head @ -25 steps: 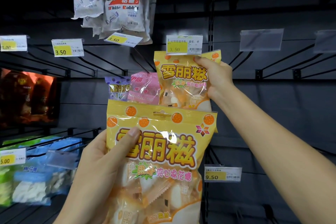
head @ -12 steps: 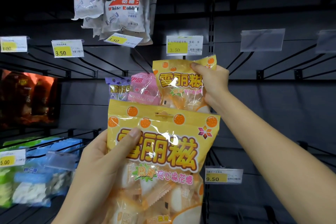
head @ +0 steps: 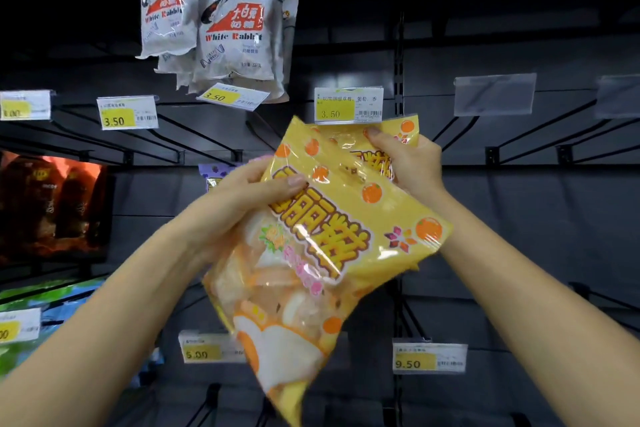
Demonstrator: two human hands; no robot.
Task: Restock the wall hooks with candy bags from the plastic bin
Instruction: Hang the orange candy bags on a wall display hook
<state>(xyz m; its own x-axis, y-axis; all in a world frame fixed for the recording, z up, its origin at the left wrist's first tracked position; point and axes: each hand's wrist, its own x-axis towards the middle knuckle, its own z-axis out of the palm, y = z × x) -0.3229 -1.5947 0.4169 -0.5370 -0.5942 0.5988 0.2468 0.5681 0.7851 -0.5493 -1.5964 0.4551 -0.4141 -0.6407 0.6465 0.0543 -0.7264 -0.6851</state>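
The front yellow candy bag [head: 346, 236] sits centre frame, tilted, with its long axis running from the header strip at upper left to the clear lower end at lower right of centre. Its header lies just below the 3.50 price tag [head: 348, 105], which marks the hook front; the hook itself is hidden behind the bags. The bag is glossy yellow film with orange fruit prints, large outlined characters, and a transparent lower panel showing wrapped pieces. The left hand [head: 242, 198] is closed on its upper left edge, thumb across the face. A second yellow bag [head: 398, 135] lies directly behind and above, partly covered; the right hand [head: 412, 163] is closed around its top right corner. The left hand is the one carrying the front bag; judged from this, the header must be levelled and raised to reach the hook. White Rabbit bags [head: 235, 21] hang above left.
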